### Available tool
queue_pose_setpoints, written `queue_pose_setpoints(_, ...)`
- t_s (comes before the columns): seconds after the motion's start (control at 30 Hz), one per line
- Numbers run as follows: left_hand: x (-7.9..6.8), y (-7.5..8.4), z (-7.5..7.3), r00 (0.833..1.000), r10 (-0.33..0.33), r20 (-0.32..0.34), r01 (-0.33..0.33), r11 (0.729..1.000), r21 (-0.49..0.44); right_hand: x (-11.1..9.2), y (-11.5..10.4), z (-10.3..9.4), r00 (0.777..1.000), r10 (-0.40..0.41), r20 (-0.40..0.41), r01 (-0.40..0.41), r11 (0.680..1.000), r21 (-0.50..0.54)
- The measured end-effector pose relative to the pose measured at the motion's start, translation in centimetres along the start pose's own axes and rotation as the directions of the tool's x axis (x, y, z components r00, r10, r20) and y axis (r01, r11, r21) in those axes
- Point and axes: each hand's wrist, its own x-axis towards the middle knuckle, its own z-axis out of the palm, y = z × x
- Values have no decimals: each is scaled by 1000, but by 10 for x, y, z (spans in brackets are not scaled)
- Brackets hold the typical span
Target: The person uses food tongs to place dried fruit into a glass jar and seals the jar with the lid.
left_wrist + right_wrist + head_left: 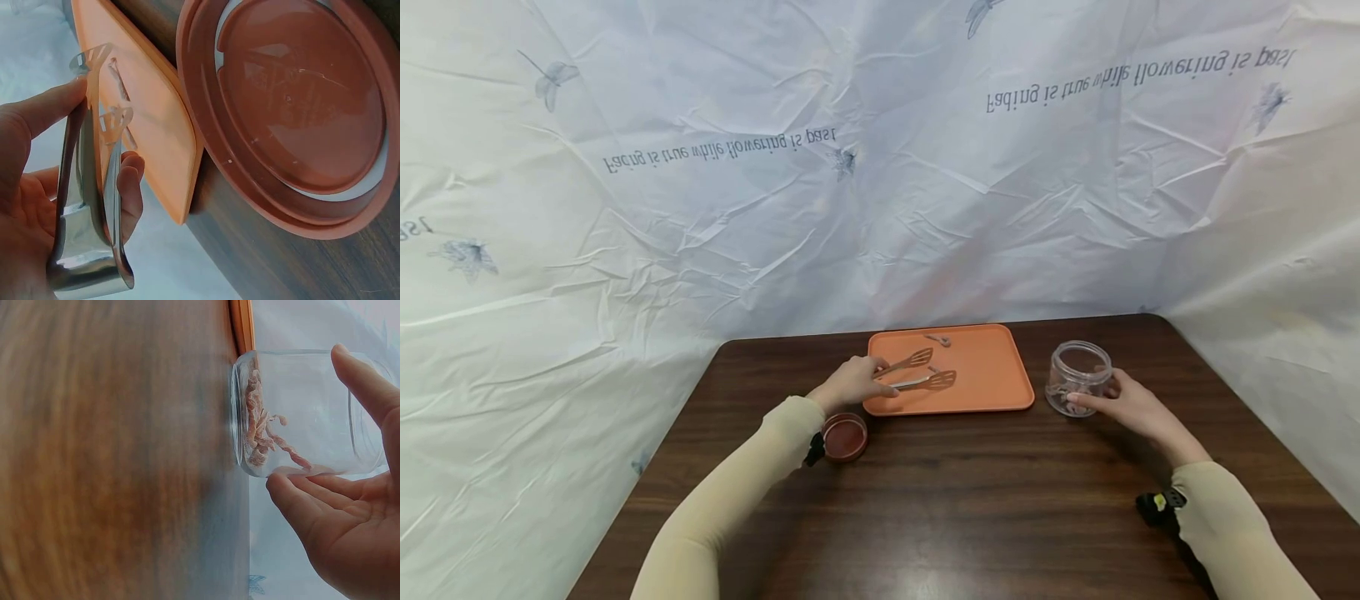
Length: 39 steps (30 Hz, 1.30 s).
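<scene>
My left hand point(853, 385) holds metal tongs point(78, 234) with slotted ends, thumb on one arm and fingers on the other. The tong ends are spread apart over an orange tray point(985, 392). Two small, thin, dried-looking strips lie there: one strip point(940, 340) near the far edge, another strip point(933, 369) between the tong ends. On the right, my right hand point(1138, 408) grips a clear jar point(1063, 367) around its side, thumb and fingers on opposite walls. The jar stands upright and lidless on the table, with several twisted pinkish-brown strips point(256, 419) at its bottom.
A reddish-brown round lid point(845, 437) lies on the dark wooden table point(955, 492), close to my left wrist and the tray's near left corner. White printed sheeting point(910, 192) hangs behind the table and along its sides.
</scene>
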Motion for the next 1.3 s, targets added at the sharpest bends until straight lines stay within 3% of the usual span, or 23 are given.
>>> queue_pose_setpoints(0.43,-4,4,0,999,34,-1,-34,998,45,0,0,0,1000,-12,-3,12,1000,-2)
queue_pose_setpoints(0.97,-2,7,-2,990,140,-19,-138,987,86,1,-1,0,1000,-29,-8,29,1000,2)
queue_pose_setpoints(1.3,-3,12,1,984,173,-30,-168,979,119,0,0,0,1000,-23,-9,23,1000,-18)
